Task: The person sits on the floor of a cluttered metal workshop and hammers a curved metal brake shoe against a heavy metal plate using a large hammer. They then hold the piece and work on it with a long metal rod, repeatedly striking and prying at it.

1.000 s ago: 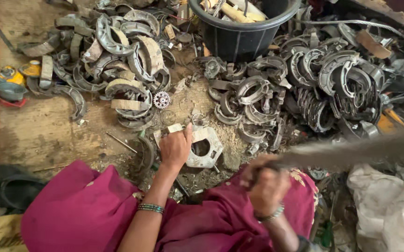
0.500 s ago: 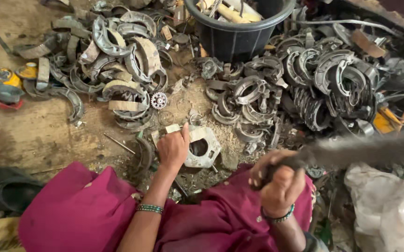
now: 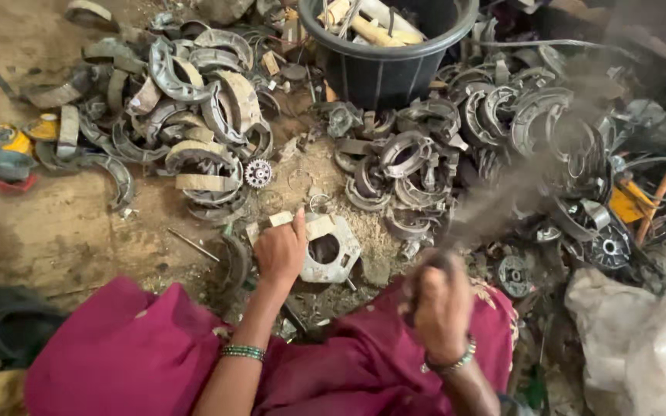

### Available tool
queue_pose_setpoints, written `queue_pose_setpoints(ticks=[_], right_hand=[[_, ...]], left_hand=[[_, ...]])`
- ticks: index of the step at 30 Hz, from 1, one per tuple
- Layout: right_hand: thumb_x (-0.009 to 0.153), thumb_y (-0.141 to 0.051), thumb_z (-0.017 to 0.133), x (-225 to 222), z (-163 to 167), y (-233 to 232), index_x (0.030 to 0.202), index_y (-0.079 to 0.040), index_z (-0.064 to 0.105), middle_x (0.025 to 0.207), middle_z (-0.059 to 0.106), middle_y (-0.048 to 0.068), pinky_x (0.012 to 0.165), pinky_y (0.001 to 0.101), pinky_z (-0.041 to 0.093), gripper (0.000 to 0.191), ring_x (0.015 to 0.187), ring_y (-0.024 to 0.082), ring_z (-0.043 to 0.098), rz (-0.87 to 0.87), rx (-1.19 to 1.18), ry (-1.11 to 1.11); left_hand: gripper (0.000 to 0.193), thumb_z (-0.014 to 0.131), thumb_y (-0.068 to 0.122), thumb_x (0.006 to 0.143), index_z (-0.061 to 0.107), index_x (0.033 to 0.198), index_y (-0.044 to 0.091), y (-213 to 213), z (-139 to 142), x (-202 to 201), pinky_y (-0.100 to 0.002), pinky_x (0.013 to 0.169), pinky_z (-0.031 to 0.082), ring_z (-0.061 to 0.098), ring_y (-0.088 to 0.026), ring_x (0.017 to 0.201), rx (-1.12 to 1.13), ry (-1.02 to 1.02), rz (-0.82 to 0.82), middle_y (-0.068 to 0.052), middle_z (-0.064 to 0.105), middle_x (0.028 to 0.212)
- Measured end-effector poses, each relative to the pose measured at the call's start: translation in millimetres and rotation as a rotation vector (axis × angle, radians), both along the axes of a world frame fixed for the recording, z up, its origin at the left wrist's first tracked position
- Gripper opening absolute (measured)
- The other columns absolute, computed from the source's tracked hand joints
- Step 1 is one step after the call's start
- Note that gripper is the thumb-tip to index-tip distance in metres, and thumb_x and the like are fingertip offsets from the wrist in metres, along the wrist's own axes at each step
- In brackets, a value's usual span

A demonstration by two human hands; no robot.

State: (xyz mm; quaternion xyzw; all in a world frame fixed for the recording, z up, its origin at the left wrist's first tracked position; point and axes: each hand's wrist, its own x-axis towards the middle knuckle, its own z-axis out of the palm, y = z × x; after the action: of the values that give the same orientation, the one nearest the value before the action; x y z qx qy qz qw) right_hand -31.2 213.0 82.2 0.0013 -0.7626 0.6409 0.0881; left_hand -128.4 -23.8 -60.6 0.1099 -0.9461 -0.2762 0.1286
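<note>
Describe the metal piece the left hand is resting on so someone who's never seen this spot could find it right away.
Start at the black bucket at the top and come straight down past the heap of curved grey metal shoes to the sandy ground. There the left hand rests on a flat pale metal plate. Unlike the curved dark pieces around it, it is whitish, angular, and has one large round hole in its middle.

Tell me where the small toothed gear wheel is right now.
In the head view, the small gear lies on the dirt left of centre, beside the left pile of curved metal pieces, up from the left hand.
</note>
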Motion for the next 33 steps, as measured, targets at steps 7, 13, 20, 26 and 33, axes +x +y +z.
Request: queue_pose_setpoints(ticks=[7,13,20,26,33], right_hand=[[0.107,-0.038,0.053,-7,-57,-30,0.112,-0.007,0.055,0.07,0.059,0.003,0.05,0.03,0.045,0.031,0.054,0.013,0.056,0.08,0.322,-0.324],[0.106,-0.028,0.046,-5,-68,-20,0.107,-0.006,0.057,0.069,0.059,0.008,0.044,0.0324,0.046,0.025,0.051,0.017,0.056,0.096,0.538,-0.466],[0.114,-0.035,0.05,3,13,-15,0.111,-0.008,0.05,0.075,0.055,0.002,0.049,0.0276,0.047,0.027,0.058,0.009,0.053,0.122,-0.291,0.381],[0.104,-0.032,0.05,-7,-66,-32,0.104,-0.007,0.055,0.066,0.06,0.005,0.042,0.0318,0.047,0.025,0.047,0.014,0.054,0.232,0.522,-0.432],[0.099,-0.035,0.046,-7,-14,-12,0.104,-0.009,0.056,0.063,0.056,0.003,0.036,0.0324,0.048,0.028,0.043,0.014,0.052,-0.062,0.159,-0.695]], left_hand=[[0.069,0.042,0.049,0.106,0.074,0.062,0.006,0,-8,-7,-0.057,0.054,0.052,0.066,-0.045,0.056,0.056,0.016,-0.017,-0.023,0.066,0.059],[0.072,0.044,0.049,0.108,0.072,0.059,0.005,1,-2,1,-0.056,0.056,0.052,0.065,-0.045,0.057,0.044,0.035,-0.013,-0.023,0.064,0.06],[0.07,0.041,0.049,0.106,0.074,0.064,0.004,1,-4,-1,-0.058,0.056,0.051,0.065,-0.046,0.057,0.117,-0.052,-0.01,-0.024,0.064,0.058],[0.072,0.041,0.05,0.106,0.073,0.063,0.003,-4,-4,-6,-0.058,0.062,0.052,0.067,-0.047,0.063,0.132,-0.049,0.047,-0.027,0.066,0.064],[0.071,0.039,0.051,0.107,0.075,0.068,0.004,-2,5,1,-0.059,0.061,0.053,0.068,-0.048,0.064,0.116,-0.109,0.033,-0.026,0.067,0.066]])
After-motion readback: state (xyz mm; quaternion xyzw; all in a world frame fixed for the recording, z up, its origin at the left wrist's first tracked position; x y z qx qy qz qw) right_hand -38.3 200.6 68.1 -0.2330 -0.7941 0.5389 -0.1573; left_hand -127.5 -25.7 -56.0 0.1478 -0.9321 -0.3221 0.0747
